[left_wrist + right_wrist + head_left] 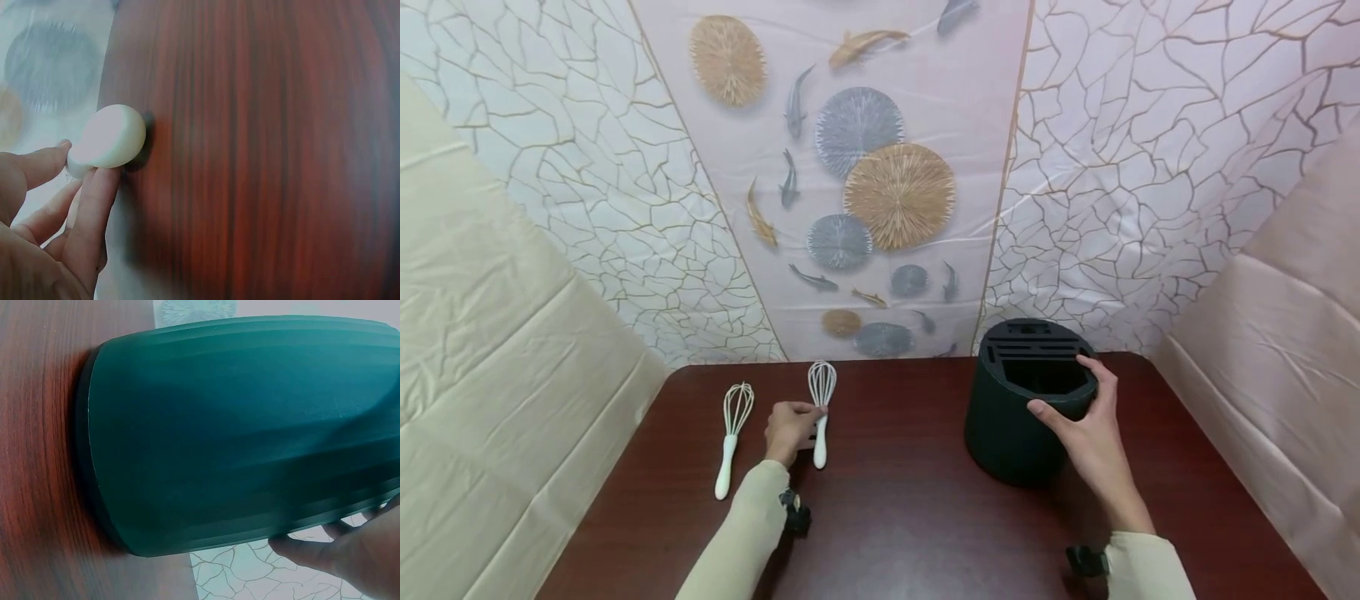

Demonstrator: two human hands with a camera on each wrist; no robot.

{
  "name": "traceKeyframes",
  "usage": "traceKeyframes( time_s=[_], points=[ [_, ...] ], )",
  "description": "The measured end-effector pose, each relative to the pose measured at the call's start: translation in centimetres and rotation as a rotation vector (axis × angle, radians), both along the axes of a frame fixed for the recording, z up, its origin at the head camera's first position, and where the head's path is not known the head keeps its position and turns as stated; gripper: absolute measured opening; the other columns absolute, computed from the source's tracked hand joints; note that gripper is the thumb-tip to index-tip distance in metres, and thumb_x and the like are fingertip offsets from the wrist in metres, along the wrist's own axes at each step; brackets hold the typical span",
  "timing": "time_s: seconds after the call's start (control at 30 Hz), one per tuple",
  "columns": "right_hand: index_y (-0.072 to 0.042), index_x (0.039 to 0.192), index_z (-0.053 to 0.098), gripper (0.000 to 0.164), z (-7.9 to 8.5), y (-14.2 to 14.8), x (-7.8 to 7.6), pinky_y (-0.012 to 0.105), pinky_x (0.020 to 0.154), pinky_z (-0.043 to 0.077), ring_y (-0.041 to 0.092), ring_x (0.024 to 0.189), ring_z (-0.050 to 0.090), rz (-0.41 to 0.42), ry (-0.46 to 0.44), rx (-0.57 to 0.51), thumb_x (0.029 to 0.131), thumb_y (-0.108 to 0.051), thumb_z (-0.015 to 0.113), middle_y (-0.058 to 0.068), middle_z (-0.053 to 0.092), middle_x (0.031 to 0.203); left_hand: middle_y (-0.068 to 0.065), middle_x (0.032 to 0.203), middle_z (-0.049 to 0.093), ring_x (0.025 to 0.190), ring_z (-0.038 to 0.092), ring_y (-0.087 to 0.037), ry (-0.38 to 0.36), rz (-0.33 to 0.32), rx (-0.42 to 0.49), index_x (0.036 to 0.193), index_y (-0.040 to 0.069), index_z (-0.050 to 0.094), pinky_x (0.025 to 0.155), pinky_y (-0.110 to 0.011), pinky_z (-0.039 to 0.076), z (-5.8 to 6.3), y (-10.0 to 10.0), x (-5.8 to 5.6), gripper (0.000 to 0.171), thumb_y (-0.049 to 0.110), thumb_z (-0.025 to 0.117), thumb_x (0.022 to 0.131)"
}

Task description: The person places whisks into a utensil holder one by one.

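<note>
My left hand (788, 429) pinches a whisk (820, 442) with a white handle, near where handle and wires meet. The wires point toward the back of the table. In the left wrist view the rounded end of the whisk handle (115, 137) faces the camera, thumb and fingers at its neck. Farther left lies a second white-handled whisk (728, 458), apart from the hand. At the right, a dark green utensil holder (1011, 433) with a slotted black top stands upright. My right hand (1093, 433) grips its right side near the rim, thumb toward the front.
The dark red-brown wooden table (887, 517) extends between the two hands. A patterned cloth (887, 283) hangs at its back edge. Beige padded panels (1277, 375) rise along both sides.
</note>
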State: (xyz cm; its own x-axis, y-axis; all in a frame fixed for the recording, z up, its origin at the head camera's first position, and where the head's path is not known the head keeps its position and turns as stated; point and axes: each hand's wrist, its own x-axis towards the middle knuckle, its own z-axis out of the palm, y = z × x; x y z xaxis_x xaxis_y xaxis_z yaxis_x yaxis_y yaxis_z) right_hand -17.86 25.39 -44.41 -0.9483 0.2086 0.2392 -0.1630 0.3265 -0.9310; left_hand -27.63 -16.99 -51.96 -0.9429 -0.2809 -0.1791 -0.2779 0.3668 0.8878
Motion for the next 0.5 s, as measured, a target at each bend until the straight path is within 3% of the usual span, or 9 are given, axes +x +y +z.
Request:
traceKeyframes(
  time_s=[0.3, 0.5],
  points=[
    [-0.029, 0.167, 0.011, 0.098, 0.0, -0.1, -0.1, 0.07, 0.116, 0.026, 0.039, 0.149, 0.026, -0.006, -0.002, 0.011, 0.097, -0.025, 0.08, 0.017, 0.015, 0.17, -0.026, 0.113, 0.075, 0.097, 0.077, -0.034, 0.007, 0.004, 0.035, 0.122, -0.008, 0.074, 0.071, -0.039, 0.065, -0.4, -5.2, 1.0, 0.037, 0.024, 0.073, 0.102],
    [-0.03, 0.167, 0.01, 0.098, 0.0, -0.2, -0.1, 0.069, 0.116, 0.026, 0.039, 0.148, 0.027, -0.006, -0.005, 0.013, 0.098, -0.025, 0.078, 0.017, 0.015, 0.17, -0.019, 0.103, 0.077, 0.08, 0.077, -0.022, 0.018, 0.021, -0.041, 0.115, -0.003, 0.077, 0.065, -0.033, 0.063, -0.2, -6.2, 1.2, 0.033, 0.025, 0.073, 0.1]
  ],
)
